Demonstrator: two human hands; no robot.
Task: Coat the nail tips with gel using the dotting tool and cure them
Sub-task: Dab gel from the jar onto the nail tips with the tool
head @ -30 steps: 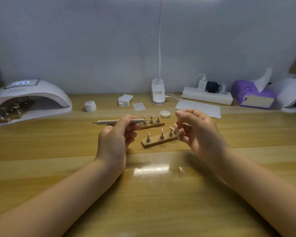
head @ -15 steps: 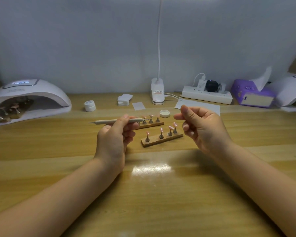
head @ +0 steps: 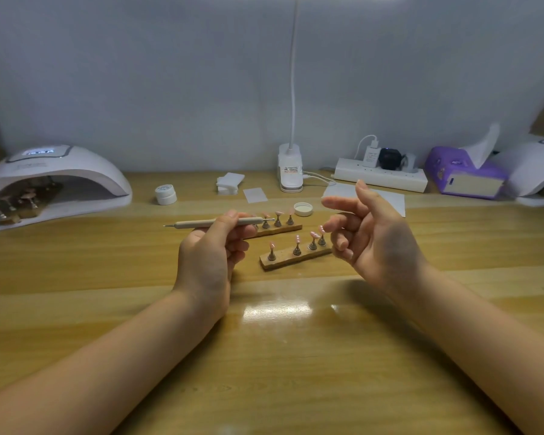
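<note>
Behind both hands, power strip [head: 380, 178] beside tissue box [head: 465, 177].

I count two wooden strips [head: 296, 256] on the table, four pink nail tips [head: 296, 238] on the near strip, two curing lamps [head: 54, 180], one gel jar [head: 165, 194], one loose lid [head: 303, 209], one dotting tool [head: 214, 222].

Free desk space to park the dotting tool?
Bare wood between the left lamp and left hand, and the strip nearest the camera. Crowded: around the nail stands, cap and right hand.
</note>
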